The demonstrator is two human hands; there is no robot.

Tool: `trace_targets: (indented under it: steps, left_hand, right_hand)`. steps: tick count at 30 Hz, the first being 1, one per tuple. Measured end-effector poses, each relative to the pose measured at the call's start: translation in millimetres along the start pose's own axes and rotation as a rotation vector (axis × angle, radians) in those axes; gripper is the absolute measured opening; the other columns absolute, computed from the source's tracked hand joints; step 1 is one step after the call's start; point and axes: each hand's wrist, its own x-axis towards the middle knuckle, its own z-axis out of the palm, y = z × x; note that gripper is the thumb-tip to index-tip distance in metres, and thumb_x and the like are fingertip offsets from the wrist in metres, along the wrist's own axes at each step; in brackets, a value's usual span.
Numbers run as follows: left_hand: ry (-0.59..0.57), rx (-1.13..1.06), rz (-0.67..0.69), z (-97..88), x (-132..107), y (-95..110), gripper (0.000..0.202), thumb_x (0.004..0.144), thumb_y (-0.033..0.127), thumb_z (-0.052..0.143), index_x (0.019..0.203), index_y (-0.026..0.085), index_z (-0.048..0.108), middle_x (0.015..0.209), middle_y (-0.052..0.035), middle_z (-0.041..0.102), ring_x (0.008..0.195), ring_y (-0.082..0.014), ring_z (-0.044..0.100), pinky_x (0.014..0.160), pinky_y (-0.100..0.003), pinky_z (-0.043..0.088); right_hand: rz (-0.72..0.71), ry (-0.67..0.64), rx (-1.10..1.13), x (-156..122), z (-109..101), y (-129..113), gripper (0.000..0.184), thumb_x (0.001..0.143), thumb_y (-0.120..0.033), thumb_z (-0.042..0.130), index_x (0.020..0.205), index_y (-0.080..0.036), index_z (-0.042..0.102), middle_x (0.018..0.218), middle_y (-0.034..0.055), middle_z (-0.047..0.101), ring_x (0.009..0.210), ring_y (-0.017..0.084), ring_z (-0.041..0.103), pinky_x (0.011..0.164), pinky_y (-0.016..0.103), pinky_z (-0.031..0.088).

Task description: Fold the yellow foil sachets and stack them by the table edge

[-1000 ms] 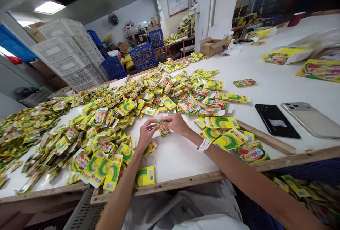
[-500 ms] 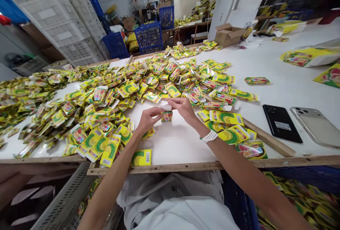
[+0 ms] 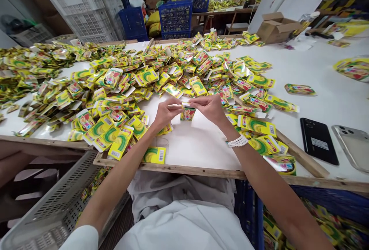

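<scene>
A small yellow and green printed carton [image 3: 188,114] stands over the white tabletop, its white top flap between my two hands. My left hand [image 3: 165,114] is closed, thumb and fingers pinching the carton's upper left edge; its fingertips are slightly blurred. From the other side, my right hand [image 3: 211,108] pinches the flap at the upper right, with a white beaded bracelet [image 3: 238,141] round the wrist. Behind both hands a large heap of like cartons [image 3: 173,79] spreads across the table. One flat carton [image 3: 155,155] lies by the front edge, beside my left forearm.
A wooden strip [image 3: 302,155] separates cartons from a black phone [image 3: 319,141] and a silver phone [image 3: 352,147] on the right. A white crate [image 3: 52,207] and a blue crate [image 3: 331,204] with cartons sit below the table edge. A cardboard box [image 3: 278,29] stands far back.
The view has tilted down and shifted left, so the table sits higher in the picture. My hands stay at the carton's top; the left fingers have moved over the flap.
</scene>
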Motion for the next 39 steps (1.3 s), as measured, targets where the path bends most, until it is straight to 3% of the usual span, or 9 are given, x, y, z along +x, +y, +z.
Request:
trace_targets:
  steps: [3, 7, 10, 16, 21, 28, 32, 36, 39]
  left_hand:
    - [0.038, -0.017, -0.031, -0.9, -0.2, 5.3, 0.067, 0.072, 0.067, 0.095, 0.109, 0.02, 0.065, 0.113, -0.0081, 0.083, 0.096, -0.0225, 0.084, 0.082, -0.031, 0.069]
    - [0.033, 0.071, -0.014, -1.6, -0.3, 7.6, 0.064, 0.074, 0.067, 0.093, 0.111, 0.018, 0.076, 0.112, -0.009, 0.082, 0.092, -0.0217, 0.083, 0.081, -0.029, 0.068]
    - [0.052, 0.098, 0.001, -1.3, -0.9, 6.5, 0.056, 0.078, 0.065, 0.092, 0.104, 0.016, 0.081, 0.108, -0.0092, 0.083, 0.092, -0.0225, 0.083, 0.081, -0.029, 0.069]
    - [0.058, 0.118, 0.015, -0.2, -1.3, 6.0, 0.051, 0.078, 0.061, 0.093, 0.105, 0.017, 0.085, 0.106, -0.0091, 0.085, 0.09, -0.0224, 0.083, 0.081, -0.031, 0.07]
    - [0.082, 0.153, 0.049, 3.2, -0.8, 7.4, 0.048, 0.082, 0.06, 0.09, 0.104, 0.018, 0.088, 0.106, -0.0091, 0.086, 0.087, -0.0198, 0.082, 0.078, -0.028, 0.07]
    - [0.115, 0.158, 0.019, 5.6, -2.1, 11.7, 0.048, 0.081, 0.063, 0.09, 0.094, 0.017, 0.085, 0.093, -0.0067, 0.084, 0.08, -0.0167, 0.078, 0.075, -0.025, 0.067]
    - [0.097, 0.148, 0.0, 3.7, -1.4, 13.0, 0.048, 0.08, 0.063, 0.09, 0.092, 0.017, 0.085, 0.095, -0.0071, 0.084, 0.082, -0.0168, 0.077, 0.077, -0.027, 0.067]
    - [0.041, 0.117, 0.029, -2.4, 2.3, 10.6, 0.045, 0.077, 0.061, 0.094, 0.087, 0.018, 0.086, 0.098, -0.0093, 0.085, 0.09, -0.019, 0.079, 0.08, -0.029, 0.068]
    - [0.006, 0.105, 0.08, -7.3, 4.4, 8.2, 0.045, 0.075, 0.062, 0.096, 0.085, 0.019, 0.086, 0.099, -0.0105, 0.085, 0.09, -0.0205, 0.08, 0.077, -0.03, 0.069]
  right_hand:
    - [-0.049, 0.002, -0.096, -1.2, 3.2, 0.0, 0.016, 0.084, -0.028, 0.082, 0.095, -0.02, 0.091, 0.098, 0.0074, 0.084, 0.088, 0.026, 0.084, 0.082, 0.034, 0.07]
    - [-0.052, -0.033, -0.136, -2.1, 10.4, 0.1, 0.018, 0.087, -0.023, 0.077, 0.097, -0.022, 0.091, 0.099, 0.0067, 0.085, 0.09, 0.026, 0.084, 0.085, 0.036, 0.069]
    - [0.059, -0.066, -0.04, 0.1, 8.9, 2.4, 0.019, 0.086, -0.031, 0.08, 0.097, -0.02, 0.091, 0.101, 0.0082, 0.085, 0.092, 0.027, 0.083, 0.086, 0.037, 0.069]
    - [0.231, -0.218, 0.183, 6.8, -7.5, 9.8, 0.045, 0.072, -0.049, 0.092, 0.104, -0.017, 0.09, 0.102, 0.0091, 0.085, 0.092, 0.027, 0.083, 0.087, 0.038, 0.07]
    - [0.138, -0.131, 0.103, 5.4, -4.3, 9.6, 0.029, 0.078, -0.039, 0.085, 0.097, -0.017, 0.091, 0.096, 0.0097, 0.085, 0.085, 0.026, 0.082, 0.079, 0.033, 0.066]
    - [0.088, -0.196, 0.069, 4.3, -5.0, 0.9, 0.028, 0.08, -0.038, 0.086, 0.097, -0.016, 0.091, 0.095, 0.0107, 0.084, 0.081, 0.023, 0.081, 0.076, 0.029, 0.064]
    - [0.079, -0.223, -0.003, 4.6, -8.4, -4.0, 0.022, 0.082, -0.034, 0.085, 0.096, -0.018, 0.091, 0.095, 0.0089, 0.085, 0.081, 0.023, 0.079, 0.072, 0.028, 0.061]
    - [0.02, -0.294, -0.13, 1.5, -9.1, -13.0, 0.02, 0.09, -0.027, 0.077, 0.102, -0.018, 0.091, 0.101, 0.0093, 0.085, 0.083, 0.022, 0.078, 0.074, 0.029, 0.057]
    - [-0.063, -0.328, -0.395, -3.5, -6.3, -24.7, 0.024, 0.095, -0.02, 0.068, 0.102, -0.016, 0.09, 0.101, 0.011, 0.085, 0.08, 0.021, 0.072, 0.076, 0.03, 0.049]
